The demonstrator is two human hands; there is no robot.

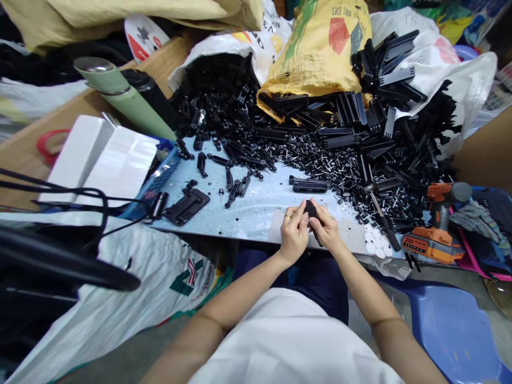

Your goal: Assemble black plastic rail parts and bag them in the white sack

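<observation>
My left hand (pixel 293 233) and my right hand (pixel 328 229) meet at the near edge of a pale blue work board (pixel 256 210). Both are closed around one small black plastic part (pixel 311 210), held between the fingertips. A ring shows on a left finger. A large heap of black plastic parts (pixel 320 133) and small black rivets (pixel 344 170) covers the far half of the board. Several loose black pieces (pixel 236 186) and a larger black assembled piece (pixel 187 205) lie to the left of my hands.
An orange cordless drill (pixel 438 226) lies at the right, a hammer (pixel 382 210) beside it. Yellow sack (pixel 320 48) and white bags sit behind the heap. A green flask (pixel 124 98), white box (pixel 100 157) and blue basket (pixel 162 173) stand left. Blue stool (pixel 452 330) lower right.
</observation>
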